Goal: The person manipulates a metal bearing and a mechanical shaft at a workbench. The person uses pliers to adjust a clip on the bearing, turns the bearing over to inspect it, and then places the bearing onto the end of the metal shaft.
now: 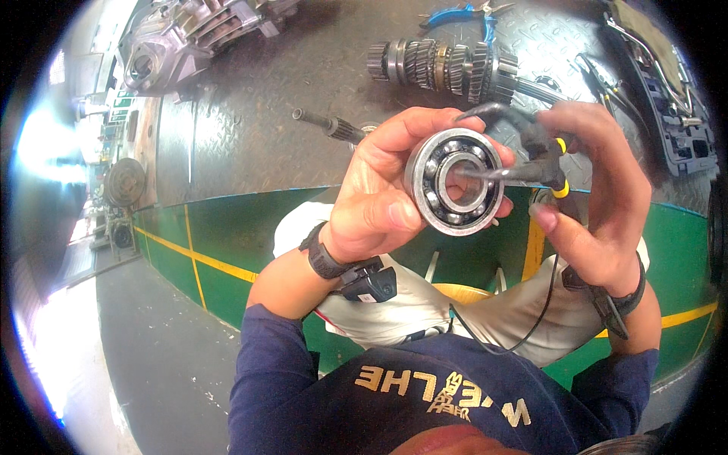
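A seated person holds a ball bearing [454, 181] up in front of the chest, the left hand [379, 201] clamped around its outer ring, thumb across the lower rim; the right hand [599, 205] is closed on a pair of black-and-yellow-handled pliers [531, 155] whose tips reach into the bearing's bore; the work looks to be mid-way, the bearing already off any shaft and under inspection or cleaning, nothing yet refitted; beyond the hands, on the chequer-plate desk [258, 129], lie a gear cluster [444, 68], a splined shaft [327, 123], blue-handled pliers [459, 15], an engine casing [189, 38] and an open tool case [675, 98]; what the plier tips grip inside the bore is too small to make out; the tool case is cut off by the fisheye rim.
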`<state>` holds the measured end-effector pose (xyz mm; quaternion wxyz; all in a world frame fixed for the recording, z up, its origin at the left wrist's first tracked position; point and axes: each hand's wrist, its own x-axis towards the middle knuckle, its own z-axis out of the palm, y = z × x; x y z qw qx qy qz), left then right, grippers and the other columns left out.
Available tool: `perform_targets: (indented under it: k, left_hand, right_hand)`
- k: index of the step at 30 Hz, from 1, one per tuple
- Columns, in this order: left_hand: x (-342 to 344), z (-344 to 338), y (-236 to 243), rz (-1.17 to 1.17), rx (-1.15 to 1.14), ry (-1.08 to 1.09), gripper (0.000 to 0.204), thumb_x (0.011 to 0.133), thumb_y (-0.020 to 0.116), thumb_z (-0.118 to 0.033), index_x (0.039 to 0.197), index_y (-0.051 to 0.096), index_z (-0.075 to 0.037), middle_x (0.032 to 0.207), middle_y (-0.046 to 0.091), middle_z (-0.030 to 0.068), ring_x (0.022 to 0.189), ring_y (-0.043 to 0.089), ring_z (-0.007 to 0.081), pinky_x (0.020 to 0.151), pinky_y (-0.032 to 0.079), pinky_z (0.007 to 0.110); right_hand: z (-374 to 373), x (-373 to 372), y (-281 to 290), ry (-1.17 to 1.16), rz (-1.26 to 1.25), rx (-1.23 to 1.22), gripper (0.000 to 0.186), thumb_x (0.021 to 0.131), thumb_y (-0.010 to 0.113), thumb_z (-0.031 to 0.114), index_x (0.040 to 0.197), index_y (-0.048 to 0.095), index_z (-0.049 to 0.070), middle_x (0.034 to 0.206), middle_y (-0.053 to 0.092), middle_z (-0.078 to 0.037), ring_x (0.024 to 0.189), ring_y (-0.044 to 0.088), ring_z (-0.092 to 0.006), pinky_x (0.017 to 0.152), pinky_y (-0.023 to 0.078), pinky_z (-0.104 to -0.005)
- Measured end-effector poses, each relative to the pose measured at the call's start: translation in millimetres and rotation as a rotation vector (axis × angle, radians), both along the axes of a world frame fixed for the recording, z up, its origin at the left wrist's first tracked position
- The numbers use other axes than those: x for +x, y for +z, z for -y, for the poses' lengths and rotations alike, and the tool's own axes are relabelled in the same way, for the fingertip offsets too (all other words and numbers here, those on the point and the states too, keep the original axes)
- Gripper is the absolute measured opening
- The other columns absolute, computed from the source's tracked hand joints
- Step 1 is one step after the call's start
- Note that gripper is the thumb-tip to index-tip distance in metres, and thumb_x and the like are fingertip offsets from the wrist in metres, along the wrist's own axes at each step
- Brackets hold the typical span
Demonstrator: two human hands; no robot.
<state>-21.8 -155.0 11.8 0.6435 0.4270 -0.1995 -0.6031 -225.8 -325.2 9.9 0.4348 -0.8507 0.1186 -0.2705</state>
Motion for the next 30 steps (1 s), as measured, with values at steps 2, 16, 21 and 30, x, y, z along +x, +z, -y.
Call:
perform_targets:
  k: [2,16,21,30]
  left_hand:
    - [0.5,-0.8,-0.7,-0.001,0.018,0.003,0.108,0.06,0.095,-0.037,0.147,0.041,-0.004,0.128,0.063,0.0306,0.1,0.073,0.0495,0.08,0.067,0.054]
    - [19.6,6.7,-5.5,1.021,-0.551,0.071,0.074,0.072,0.089,-0.012,0.138,0.059,0.003,0.133,0.061,0.0256,0.119,0.064,0.0313,0.101,0.054,0.039]
    - [19.2,-5.1,6.5,1.393,-0.381,0.145,0.07,0.068,0.086,0.001,0.135,0.064,0.007,0.122,0.069,0.0191,0.114,0.068,0.0254,0.101,0.053,0.035]
    - [15.8,-6.4,10.2,1.532,-0.299,0.24,0.071,0.067,0.085,0.001,0.134,0.063,0.006,0.118,0.073,0.0176,0.106,0.072,0.0236,0.096,0.057,0.033]
  right_hand:
    - [1.3,-0.2,1.2,-0.003,-0.022,-0.032,0.068,0.07,0.075,0.029,0.126,0.063,-0.007,0.125,0.062,-0.017,0.116,0.058,-0.026,0.099,0.042,-0.0354]
    - [1.0,-8.2,-6.0,-0.14,0.016,0.08,0.06,0.079,0.077,0.029,0.129,0.067,-0.002,0.121,0.068,-0.012,0.103,0.058,-0.0209,0.089,0.042,-0.0313]
    - [7.3,-11.2,-9.1,-0.149,-0.005,-0.019,0.062,0.078,0.078,0.031,0.13,0.068,-0.002,0.121,0.069,-0.013,0.103,0.059,-0.0217,0.088,0.043,-0.0326]
    - [15.2,-18.0,-4.3,-0.108,-0.086,-0.191,0.065,0.075,0.082,0.028,0.129,0.069,-0.005,0.121,0.069,-0.02,0.109,0.065,-0.0306,0.098,0.049,-0.0382]
